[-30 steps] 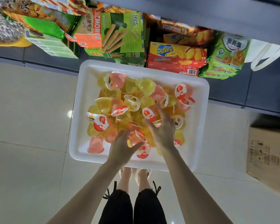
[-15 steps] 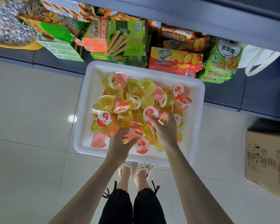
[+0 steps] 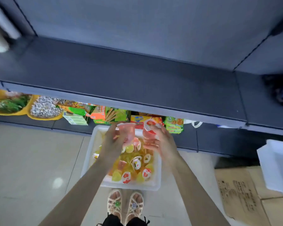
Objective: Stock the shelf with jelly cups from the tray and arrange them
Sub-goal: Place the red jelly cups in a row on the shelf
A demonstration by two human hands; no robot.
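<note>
The left hand (image 3: 112, 141) curls its fingers round a pink cup (image 3: 127, 132), held up above the far end of the tray (image 3: 88, 158). The right hand (image 3: 163, 141) grips a second cup (image 3: 148, 130), its red-and-white lid facing the camera (motion blur hides how each finger lies). The two cups are close together, just below the front edge of the grey shelf (image 3: 121, 75). The tray sits on the floor (image 3: 31, 160), heaped with yellow and pink cups (image 3: 135, 167). Snack boxes (image 3: 114, 115) stand on the lower shelf behind it.
</note>
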